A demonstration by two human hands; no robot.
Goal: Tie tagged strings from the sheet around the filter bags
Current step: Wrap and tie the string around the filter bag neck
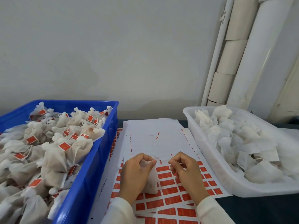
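A dark tabletop (252, 209) is seen pushed up against a plain pale wall (113, 46), with white pipes (258, 54) and a column of beige rolls (233, 54) rising in the right corner. On the left, a blue crate (97, 159) is heaped with tied filter bags, each carrying a small red tag. On the right, a white tray (210, 152) is filled with loose untied bags. Between the two bins a white sheet (153, 136) is spread; its far part is stripped bare, while rows of red tags (169, 191) are seen on its near part. Print on the tags is too small to be read.

Over the sheet, a filter bag (152, 180) is gripped at its gathered neck by the left hand (137, 172), the bag's body hanging below the fingers. Just beside it, a thin white string (179, 162) is pinched by the right hand (186, 170), and it is stretched across toward the bag's neck. White sleeves (210, 210) are visible at both wrists.
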